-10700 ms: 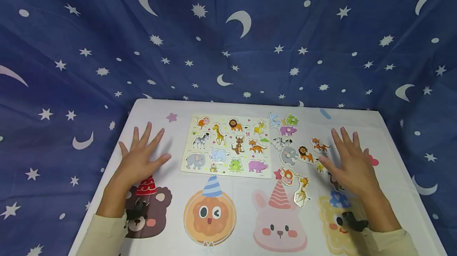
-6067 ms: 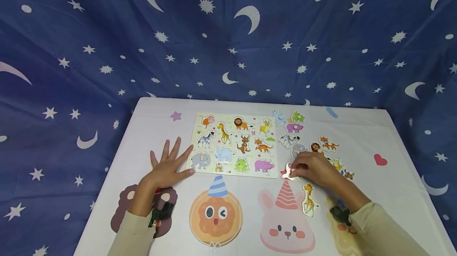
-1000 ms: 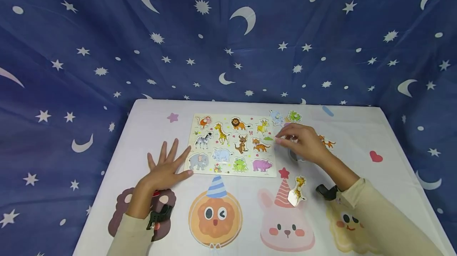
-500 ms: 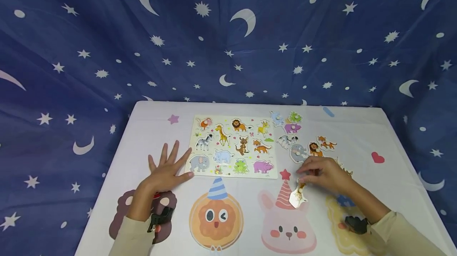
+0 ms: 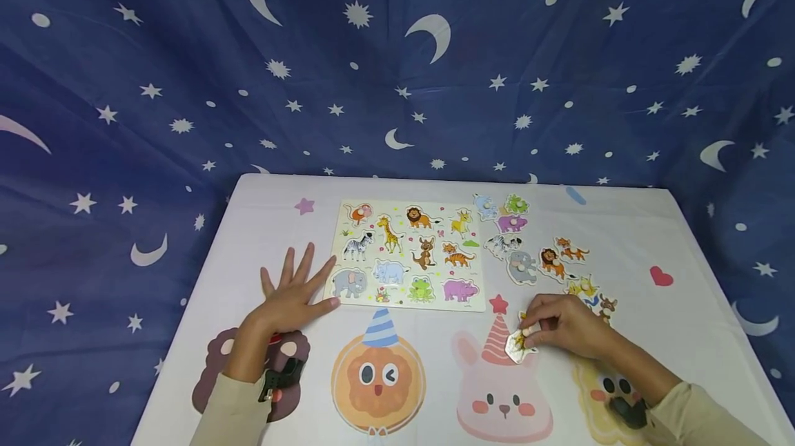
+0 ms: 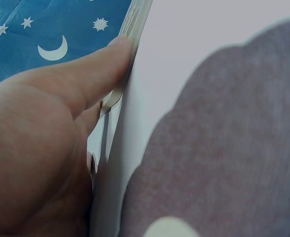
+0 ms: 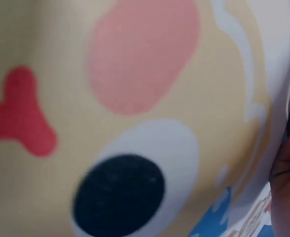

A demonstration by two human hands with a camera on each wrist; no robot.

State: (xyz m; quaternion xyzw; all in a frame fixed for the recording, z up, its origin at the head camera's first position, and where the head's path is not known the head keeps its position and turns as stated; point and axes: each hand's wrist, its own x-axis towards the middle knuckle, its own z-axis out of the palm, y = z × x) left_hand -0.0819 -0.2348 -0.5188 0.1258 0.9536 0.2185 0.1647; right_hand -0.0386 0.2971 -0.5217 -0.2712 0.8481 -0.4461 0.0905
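A person in pale sleeves works at a white table (image 5: 646,342), the right hand (image 5: 568,322) at lower right of center, its grip clamped on a giraffe piece (image 5: 517,348) by thumb and fingertips. The piece, glare-streaked and partly hidden by the fingers, sits over a printed rabbit's striped hat (image 5: 497,335); whether it is clear of the cloth cannot be told. At lower left of center, the left hand (image 5: 292,301) lies with fingers spread apart, thumb and index finger touching the near-left edge of an animal puzzle board (image 5: 406,258) in mid-frame. Right of the board, loose pieces trail toward the right hand, among them a purple hippo (image 5: 512,224), a zebra (image 5: 504,246), a gray elephant (image 5: 522,267) and a lion (image 5: 555,264). A blue moon-and-star curtain (image 5: 397,108) fills the upper frame.
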